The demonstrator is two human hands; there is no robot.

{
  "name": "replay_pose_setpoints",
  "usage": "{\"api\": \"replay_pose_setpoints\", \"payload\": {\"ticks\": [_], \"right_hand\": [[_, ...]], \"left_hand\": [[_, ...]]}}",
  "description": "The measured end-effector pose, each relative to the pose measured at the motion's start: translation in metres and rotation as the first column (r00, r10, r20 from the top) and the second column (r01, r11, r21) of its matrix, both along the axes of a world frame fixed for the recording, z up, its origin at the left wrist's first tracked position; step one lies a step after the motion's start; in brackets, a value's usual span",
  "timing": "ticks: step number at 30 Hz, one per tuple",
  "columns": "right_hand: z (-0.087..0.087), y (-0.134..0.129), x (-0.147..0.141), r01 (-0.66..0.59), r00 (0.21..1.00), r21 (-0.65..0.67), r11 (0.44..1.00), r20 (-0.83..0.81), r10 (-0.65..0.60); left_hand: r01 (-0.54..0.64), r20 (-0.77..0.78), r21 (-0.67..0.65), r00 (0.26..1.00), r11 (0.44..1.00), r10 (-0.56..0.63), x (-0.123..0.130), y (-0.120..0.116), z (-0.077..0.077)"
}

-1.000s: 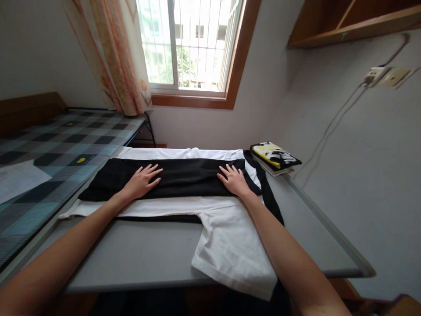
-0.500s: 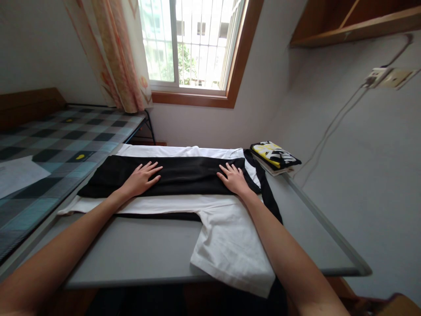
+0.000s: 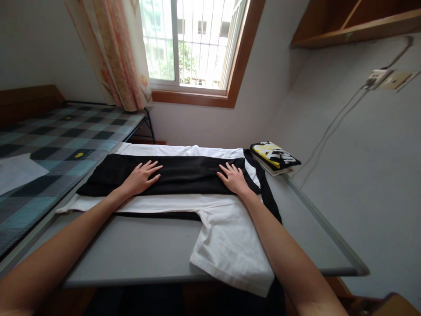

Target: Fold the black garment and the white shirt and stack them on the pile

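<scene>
A folded black garment (image 3: 187,175) lies lengthwise across a white shirt (image 3: 233,237), whose sleeve hangs over the table's front edge. Under the white shirt, parts of another black garment (image 3: 271,199) show at the right. My left hand (image 3: 141,177) rests with spread fingers on the left part of the folded black cloth. Near its right end my right hand (image 3: 233,177) lies flat, fingers apart. Neither hand grips anything.
The grey table (image 3: 138,250) stands beside a checked mattress (image 3: 82,136) bearing a white paper (image 3: 19,172) at the left. A folded black, yellow and white garment (image 3: 274,156) sits at the table's back right, by the wall. A curtained window (image 3: 197,44) is behind.
The view has shifted very slightly. Both hands remain in the same places on the black cloth.
</scene>
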State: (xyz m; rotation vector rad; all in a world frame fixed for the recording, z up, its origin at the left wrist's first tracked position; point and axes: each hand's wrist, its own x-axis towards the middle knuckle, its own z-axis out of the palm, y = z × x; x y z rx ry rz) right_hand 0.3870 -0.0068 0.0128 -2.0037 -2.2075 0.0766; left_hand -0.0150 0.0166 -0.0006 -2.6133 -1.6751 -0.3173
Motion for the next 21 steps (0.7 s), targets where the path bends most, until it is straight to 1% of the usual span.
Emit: {"api": "replay_pose_setpoints", "payload": {"ticks": [21], "right_hand": [[-0.0019,0.0012,0.0014,0.002,1.000,0.009,1.000,-0.003,-0.002]], "left_hand": [[0.005,0.017,-0.016,1.000,1.000,-0.004,0.0010,-0.0016,0.0023]]}}
